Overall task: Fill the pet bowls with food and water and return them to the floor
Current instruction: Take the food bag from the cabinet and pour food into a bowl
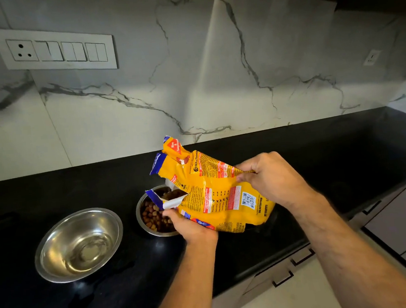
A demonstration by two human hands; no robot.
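A yellow pet food bag (215, 192) is tipped to the left over a steel bowl (142, 215) that holds brown kibble (153, 216). My left hand (191, 225) grips the bag's lower edge near its torn mouth. My right hand (270, 180) pinches the bag's back end and holds it up. A second steel bowl (78, 244) stands to the left on the black counter (320, 158); it looks to hold clear water. The bag hides the right part of the food bowl.
A marble backsplash rises behind the counter, with a switch and socket panel (55, 48) at upper left. Drawer fronts with dark handles (302, 259) run below the counter's front edge. A small outlet (371, 57) sits on the right wall.
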